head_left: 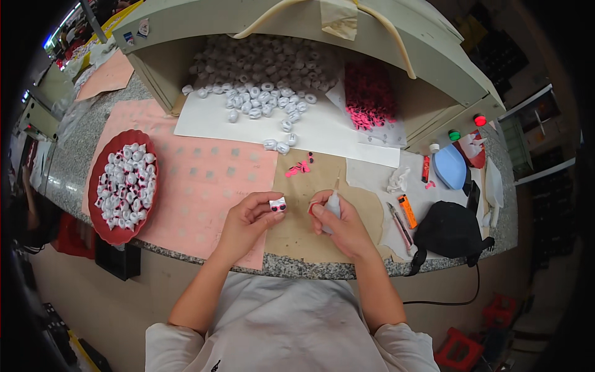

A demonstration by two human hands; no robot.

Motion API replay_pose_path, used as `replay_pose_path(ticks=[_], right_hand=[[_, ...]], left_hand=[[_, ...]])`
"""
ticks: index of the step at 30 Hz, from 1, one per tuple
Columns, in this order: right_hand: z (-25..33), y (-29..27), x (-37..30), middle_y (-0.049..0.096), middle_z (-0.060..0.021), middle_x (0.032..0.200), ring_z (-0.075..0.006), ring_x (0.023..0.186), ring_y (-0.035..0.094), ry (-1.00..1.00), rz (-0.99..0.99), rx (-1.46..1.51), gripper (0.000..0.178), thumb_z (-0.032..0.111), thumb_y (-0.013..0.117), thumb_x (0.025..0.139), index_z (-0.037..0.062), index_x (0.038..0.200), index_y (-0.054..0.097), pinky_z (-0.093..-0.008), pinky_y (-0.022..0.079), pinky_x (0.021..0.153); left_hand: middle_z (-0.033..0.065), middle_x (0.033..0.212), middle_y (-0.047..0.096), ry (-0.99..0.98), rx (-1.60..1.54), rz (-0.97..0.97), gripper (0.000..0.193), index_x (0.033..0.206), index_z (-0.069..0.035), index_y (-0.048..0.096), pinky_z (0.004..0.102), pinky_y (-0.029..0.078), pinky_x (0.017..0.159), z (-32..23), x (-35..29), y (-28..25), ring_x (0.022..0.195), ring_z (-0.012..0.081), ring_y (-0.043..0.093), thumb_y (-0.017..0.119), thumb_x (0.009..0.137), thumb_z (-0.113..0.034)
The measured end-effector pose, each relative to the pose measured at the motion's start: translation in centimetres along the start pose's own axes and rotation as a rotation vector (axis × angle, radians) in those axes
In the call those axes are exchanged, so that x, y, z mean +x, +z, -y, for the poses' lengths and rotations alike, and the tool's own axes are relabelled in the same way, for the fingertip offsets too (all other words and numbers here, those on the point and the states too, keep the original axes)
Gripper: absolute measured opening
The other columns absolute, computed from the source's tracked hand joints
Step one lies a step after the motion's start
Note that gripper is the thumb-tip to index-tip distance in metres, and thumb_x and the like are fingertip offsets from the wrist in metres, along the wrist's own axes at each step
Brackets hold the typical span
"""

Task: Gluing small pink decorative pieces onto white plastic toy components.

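Note:
Between the thumb and fingers of my left hand [250,222] is a small white figure head [277,204] with pink-rimmed dark sunglasses on its front. My right hand [344,226] is wrapped round a translucent squeeze bottle [333,204], its thin needle tip pointing up and away from me. The bottle and the figure head are apart. Both hands are above a brown paper sheet [297,239]. Beyond them on that sheet lie several loose pink sunglasses pieces [299,168]. A few plain white heads [282,147] sit on the white sheet just past it.
Left stands a red scalloped bowl [99,226] of heads wearing sunglasses. Under the grey hood [427,62] are piles of white heads [266,65] and pink pieces [370,99]. At right lie an orange cutter [408,211], a pen [400,223], a black pouch [449,229] and a blue tray [450,166].

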State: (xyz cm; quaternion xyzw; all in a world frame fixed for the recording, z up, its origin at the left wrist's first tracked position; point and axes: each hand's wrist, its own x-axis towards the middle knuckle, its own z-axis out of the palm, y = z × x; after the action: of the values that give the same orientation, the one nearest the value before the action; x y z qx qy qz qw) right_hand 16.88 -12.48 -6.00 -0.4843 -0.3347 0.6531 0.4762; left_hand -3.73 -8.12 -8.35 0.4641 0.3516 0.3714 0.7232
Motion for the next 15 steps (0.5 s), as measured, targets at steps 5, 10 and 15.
replay_pose_path(ticks=[5, 10, 15], right_hand=[[-1.2, 2.7, 1.1, 0.056, -0.0002, 0.085, -0.0061, 0.066, 0.05, -0.034, 0.025, -0.13, 0.019, 0.015, 0.061, 0.089, 0.0048, 0.103, 0.054, -0.0215, 0.042, 0.059], [-1.9, 3.9, 1.3, 0.058, 0.0, 0.085, -0.0046, 0.067, 0.049, -0.131, 0.015, -0.206, 0.019, 0.014, 0.062, 0.088, 0.0029, 0.102, 0.056, -0.0203, 0.041, 0.059], [-2.1, 4.1, 1.2, 0.059, 0.0008, 0.083, -0.0034, 0.067, 0.048, -0.159, -0.037, -0.285, 0.016, 0.014, 0.063, 0.088, 0.0021, 0.098, 0.058, -0.0195, 0.04, 0.059]], left_hand=[[0.0067, 0.108, 0.058, 0.06, 0.056, -0.038, 0.033, 0.117, 0.001, 0.055, 0.0259, 0.049, 0.088, 0.2, -0.6, -0.7, 0.101, 0.0139, 0.059, 0.06, 0.085, 0.003], [0.0067, 0.111, 0.057, 0.078, 0.099, -0.035, 0.033, 0.117, 0.002, 0.054, 0.0264, 0.049, 0.09, -0.1, -1.3, -0.9, 0.104, 0.0148, 0.058, 0.06, 0.085, 0.003], [0.0064, 0.112, 0.055, 0.074, 0.114, -0.038, 0.031, 0.117, 0.002, 0.055, 0.0269, 0.048, 0.09, -0.2, -1.4, -0.8, 0.103, 0.0151, 0.058, 0.06, 0.085, 0.003]])
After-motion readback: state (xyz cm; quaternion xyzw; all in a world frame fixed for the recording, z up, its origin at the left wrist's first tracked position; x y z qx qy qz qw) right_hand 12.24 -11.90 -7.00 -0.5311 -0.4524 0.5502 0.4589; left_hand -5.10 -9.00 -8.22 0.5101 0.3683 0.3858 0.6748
